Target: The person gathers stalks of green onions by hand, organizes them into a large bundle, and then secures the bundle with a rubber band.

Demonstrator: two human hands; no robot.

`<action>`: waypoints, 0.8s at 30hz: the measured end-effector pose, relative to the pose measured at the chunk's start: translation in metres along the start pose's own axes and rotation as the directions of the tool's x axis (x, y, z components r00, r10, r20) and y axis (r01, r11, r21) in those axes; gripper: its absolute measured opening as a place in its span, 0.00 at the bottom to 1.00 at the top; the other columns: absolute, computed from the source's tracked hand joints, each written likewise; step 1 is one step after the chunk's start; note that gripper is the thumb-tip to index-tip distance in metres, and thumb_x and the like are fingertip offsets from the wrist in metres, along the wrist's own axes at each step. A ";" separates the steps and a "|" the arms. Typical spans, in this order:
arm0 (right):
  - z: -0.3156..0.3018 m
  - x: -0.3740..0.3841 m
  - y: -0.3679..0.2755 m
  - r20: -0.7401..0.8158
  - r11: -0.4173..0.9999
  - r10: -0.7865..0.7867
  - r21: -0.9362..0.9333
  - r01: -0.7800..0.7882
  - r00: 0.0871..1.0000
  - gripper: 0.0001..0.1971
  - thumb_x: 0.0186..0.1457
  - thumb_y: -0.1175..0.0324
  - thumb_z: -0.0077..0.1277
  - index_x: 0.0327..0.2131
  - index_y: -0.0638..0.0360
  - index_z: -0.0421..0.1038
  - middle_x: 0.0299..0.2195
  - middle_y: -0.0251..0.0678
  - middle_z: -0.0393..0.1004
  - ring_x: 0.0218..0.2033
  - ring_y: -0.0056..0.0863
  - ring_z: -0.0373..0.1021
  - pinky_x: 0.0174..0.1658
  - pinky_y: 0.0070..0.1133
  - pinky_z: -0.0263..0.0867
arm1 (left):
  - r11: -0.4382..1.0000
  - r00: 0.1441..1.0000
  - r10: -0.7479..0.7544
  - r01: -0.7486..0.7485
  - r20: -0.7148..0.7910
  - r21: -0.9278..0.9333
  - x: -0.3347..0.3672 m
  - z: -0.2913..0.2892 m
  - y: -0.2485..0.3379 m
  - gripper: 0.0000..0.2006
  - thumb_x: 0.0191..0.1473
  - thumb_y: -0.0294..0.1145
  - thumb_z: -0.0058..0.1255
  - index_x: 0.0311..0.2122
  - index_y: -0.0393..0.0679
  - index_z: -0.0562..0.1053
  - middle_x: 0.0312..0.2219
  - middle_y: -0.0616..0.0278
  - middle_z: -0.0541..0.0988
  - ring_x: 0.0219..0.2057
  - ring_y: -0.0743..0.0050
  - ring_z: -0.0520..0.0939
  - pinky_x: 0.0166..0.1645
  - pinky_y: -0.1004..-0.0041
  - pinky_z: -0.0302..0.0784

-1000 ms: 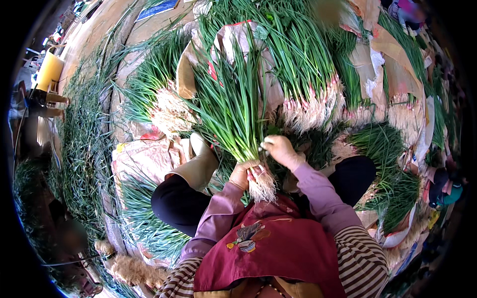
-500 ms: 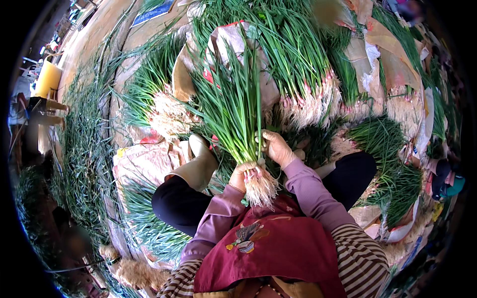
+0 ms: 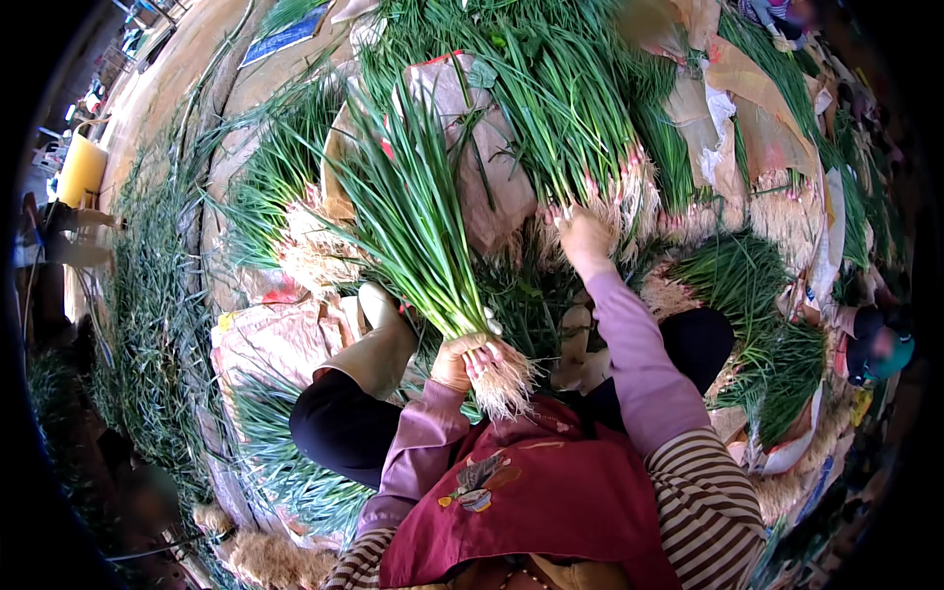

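Note:
My left hand (image 3: 459,360) is wrapped around a bunch of spring onions (image 3: 433,261) just above the roots. Its green leaves fan out up and to the left, and the pale roots hang over my apron. My right hand (image 3: 586,240) reaches forward to a large pile of spring onions (image 3: 580,118). Its fingers are closed at the white stem ends on the pile's near edge, pinching a stem there. The hand itself partly covers what lies between the fingertips.
A folded pale sack (image 3: 492,187) lies beside the pile. To the left are a smaller heap of spring onions (image 3: 280,187) and a pinkish sack (image 3: 285,344). More spring onions (image 3: 737,285) lie right of my knee. Loose leaves (image 3: 147,324) cover the left floor. Another person (image 3: 875,344) is at the far right.
My right hand has left the held bunch and moved forward to the pile. The bunch in my left hand has tilted and shifted left.

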State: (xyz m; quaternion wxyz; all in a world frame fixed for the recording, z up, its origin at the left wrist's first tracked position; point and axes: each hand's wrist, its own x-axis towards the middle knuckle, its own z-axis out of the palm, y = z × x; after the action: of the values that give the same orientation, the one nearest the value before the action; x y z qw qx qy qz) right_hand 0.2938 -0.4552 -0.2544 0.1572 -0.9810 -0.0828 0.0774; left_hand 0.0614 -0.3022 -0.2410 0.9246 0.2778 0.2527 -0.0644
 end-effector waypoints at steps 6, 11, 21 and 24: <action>0.007 0.000 0.003 0.031 0.965 -0.258 0.062 0.256 0.966 0.08 0.46 0.68 0.51 0.29 0.61 0.69 0.20 0.37 0.71 0.19 0.28 0.69 0.23 0.26 0.66 | 0.997 0.999 -0.037 0.034 -0.036 -0.062 0.015 0.000 -0.009 0.16 0.43 0.28 0.48 0.38 0.29 0.69 0.20 0.53 0.77 0.14 0.82 0.73 0.15 0.89 0.65; -0.039 -0.123 -0.015 0.223 0.754 -0.638 0.371 0.542 0.737 0.08 0.42 0.66 0.53 0.25 0.59 0.69 0.23 0.39 0.71 0.25 0.38 0.69 0.29 0.30 0.64 | 0.990 0.983 -0.124 0.114 -0.136 -0.079 0.025 0.014 -0.015 0.16 0.42 0.31 0.51 0.37 0.32 0.70 0.17 0.58 0.75 0.10 0.83 0.70 0.11 0.89 0.60; 0.020 -0.091 -0.020 0.545 0.135 -0.425 0.828 -0.544 0.723 0.10 0.51 0.66 0.49 0.29 0.64 0.72 0.22 0.28 0.71 0.23 0.15 0.63 0.28 0.13 0.59 | 0.965 0.984 -0.175 0.166 -0.028 -0.203 0.022 0.010 -0.015 0.10 0.42 0.26 0.50 0.31 0.32 0.71 0.20 0.53 0.76 0.20 0.67 0.78 0.30 0.73 0.76; 0.018 -0.105 -0.029 0.464 0.168 -0.289 0.886 -0.433 0.838 0.06 0.48 0.73 0.51 0.22 0.65 0.70 0.19 0.31 0.70 0.16 0.17 0.62 0.22 0.15 0.58 | 0.986 0.984 -0.149 0.139 -0.101 -0.096 0.023 0.009 -0.019 0.09 0.42 0.29 0.50 0.28 0.33 0.72 0.19 0.54 0.76 0.20 0.70 0.77 0.27 0.77 0.74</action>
State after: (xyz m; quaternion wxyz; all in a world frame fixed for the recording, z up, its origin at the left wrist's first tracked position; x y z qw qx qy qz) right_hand 0.1847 -0.4422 -0.2483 0.7155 -0.5787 -0.0034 0.3914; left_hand 0.0802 -0.3226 -0.2557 0.9139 0.2205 0.3242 -0.1047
